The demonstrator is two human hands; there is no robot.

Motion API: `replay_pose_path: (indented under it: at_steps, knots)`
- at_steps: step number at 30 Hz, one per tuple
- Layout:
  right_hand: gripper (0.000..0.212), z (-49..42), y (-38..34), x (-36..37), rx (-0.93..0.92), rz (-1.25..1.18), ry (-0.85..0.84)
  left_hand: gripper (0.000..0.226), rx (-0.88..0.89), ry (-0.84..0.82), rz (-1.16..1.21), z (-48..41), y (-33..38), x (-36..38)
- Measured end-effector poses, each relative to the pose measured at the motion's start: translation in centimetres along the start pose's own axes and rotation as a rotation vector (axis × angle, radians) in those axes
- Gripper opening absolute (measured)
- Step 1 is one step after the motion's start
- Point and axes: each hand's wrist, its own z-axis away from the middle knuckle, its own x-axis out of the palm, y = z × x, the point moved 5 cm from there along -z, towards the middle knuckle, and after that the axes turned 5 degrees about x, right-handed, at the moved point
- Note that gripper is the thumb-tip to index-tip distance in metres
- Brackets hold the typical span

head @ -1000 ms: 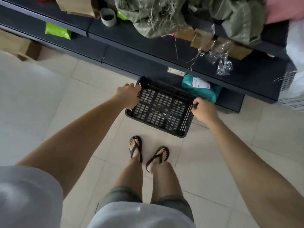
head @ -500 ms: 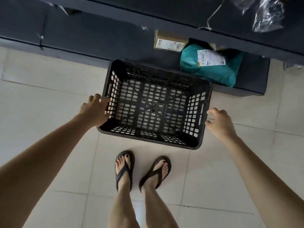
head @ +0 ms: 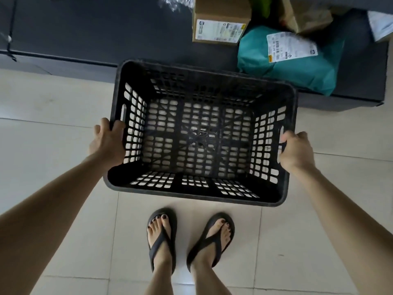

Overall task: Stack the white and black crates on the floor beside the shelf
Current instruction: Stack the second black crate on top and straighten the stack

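An empty black slotted crate (head: 200, 86) fills the middle of the head view, open side up, in front of the dark shelf (head: 85, 35). My left hand (head: 108, 141) grips its left rim near the handle slot. My right hand (head: 296, 151) grips the right rim at the other handle slot. Whether the crate rests on the tiled floor or hangs just above it I cannot tell. No white crate is in view.
On the low shelf behind the crate lie a cardboard box (head: 221, 20) with a label and a teal parcel bag (head: 297, 67). My feet in black flip-flops (head: 162, 239) stand on pale floor tiles just below the crate.
Half a second ago both hands were off the crate's sides with fingers apart; now both grip its rims. The crate looks larger and closer in view.
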Motion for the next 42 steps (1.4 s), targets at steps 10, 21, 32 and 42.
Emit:
replay_pose_path:
  at_steps: [10,21,32,42]
  knots:
    - [0.045,7.0,5.8,-4.1,0.079,0.009,-0.044,0.061,0.125,-0.034,0.007,7.1,2.6,-4.6]
    - [0.040,20.7,16.2,-20.9,0.294,-0.010,-0.005,0.041,0.304,-0.043,-0.022,19.7,11.9,-16.5]
    - [0.029,30.0,29.9,-35.1,0.445,-0.116,0.090,0.035,0.570,0.026,-0.157,30.6,27.3,-28.0]
    - [0.028,32.0,45.1,-41.6,0.418,-0.191,0.110,0.032,0.666,0.089,-0.319,41.5,43.3,-32.7]
